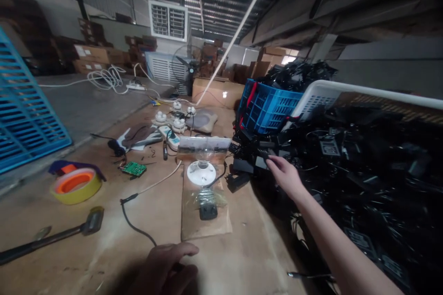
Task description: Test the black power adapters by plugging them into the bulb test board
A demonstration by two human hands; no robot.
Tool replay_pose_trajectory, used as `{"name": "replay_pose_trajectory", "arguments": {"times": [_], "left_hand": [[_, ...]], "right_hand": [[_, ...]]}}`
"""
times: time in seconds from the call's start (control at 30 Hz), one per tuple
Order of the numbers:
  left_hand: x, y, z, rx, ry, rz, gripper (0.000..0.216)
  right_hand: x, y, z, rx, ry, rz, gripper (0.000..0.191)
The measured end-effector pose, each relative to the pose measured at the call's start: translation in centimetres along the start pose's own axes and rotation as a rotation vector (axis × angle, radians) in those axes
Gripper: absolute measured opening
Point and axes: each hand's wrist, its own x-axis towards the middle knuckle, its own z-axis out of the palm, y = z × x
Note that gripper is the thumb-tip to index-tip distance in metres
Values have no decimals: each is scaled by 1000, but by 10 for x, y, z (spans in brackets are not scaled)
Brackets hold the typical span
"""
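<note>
My left hand (169, 265) is at the bottom middle, in shadow, its fingers curled around the end of a black cable (136, 227). That cable joins a pale cord (162, 177) on the table. Out to the right, my right hand (285, 175) reaches to the edge of a heap of black power adapters (374, 179). Its fingertips are drawn together at a black adapter with a grey face (261, 162); their exact grip is partly hidden. Between the hands, a white round lamp holder (201, 173) with a clear bulb stands on cardboard, a black plug piece (208, 211) taped before it.
A hammer (92, 221), yellow tape roll (78, 186) and green circuit board (134, 168) lie on the left. Behind are gloves (140, 137), a power strip (170, 137) and white lamp holders (178, 123). A blue crate (273, 108) and white basket (316, 94) stand at right.
</note>
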Motion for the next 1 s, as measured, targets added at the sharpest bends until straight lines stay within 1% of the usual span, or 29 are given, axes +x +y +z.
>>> {"name": "replay_pose_trajectory", "arguments": {"times": [0.07,0.1,0.13,0.17,0.23,0.27,0.3,0.33,0.37,0.43,0.5,0.57,0.63,0.7,0.77,0.83,0.9,1.0], "left_hand": [[-2,2,2,3,48,-12,27],[-1,6,1,15,56,-32,26],[1,11,-1,33,46,-61,25],[4,17,-4,52,31,-88,23],[13,30,-12,62,-88,-104,20],[17,35,-16,46,-136,-92,17],[20,39,-20,19,-175,-96,16],[23,42,-22,-5,-188,-100,15],[24,43,-23,-21,-194,-106,14],[24,41,-22,-18,-186,-121,17],[21,37,-19,0,-178,-122,20],[19,34,-17,-5,-172,-100,18],[21,33,-17,-21,-176,-80,18],[23,34,-18,-20,-189,-84,18],[25,35,-20,-12,-197,-118,17],[26,34,-20,-16,-186,-147,15],[25,32,-19,-44,-169,-155,14],[24,28,-19,-97,-146,-158,13]], "right_hand": [[-43,-9,-18,87,-94,-70,51],[-67,-16,-24,122,-156,-98,48],[-92,-24,-29,155,-241,-127,40],[-116,-32,-33,181,-369,-165,33],[-156,-47,-39,179,-641,-219,29],[-171,-53,-41,168,-764,-232,29],[-181,-57,-45,151,-858,-232,29],[-187,-60,-48,129,-919,-220,29],[-190,-61,-51,106,-953,-202,28],[-190,-65,-53,61,-956,-147,28],[-183,-74,-42,11,-902,-42,29],[-173,-85,-17,-44,-769,82,36],[-160,-95,15,-90,-598,165,34],[-146,-100,42,-80,-483,190,21],[-139,-99,57,-27,-442,206,8],[-140,-97,57,48,-426,218,8],[-151,-98,48,150,-434,222,11],[-174,-109,37,449,-449,169,23]]}}
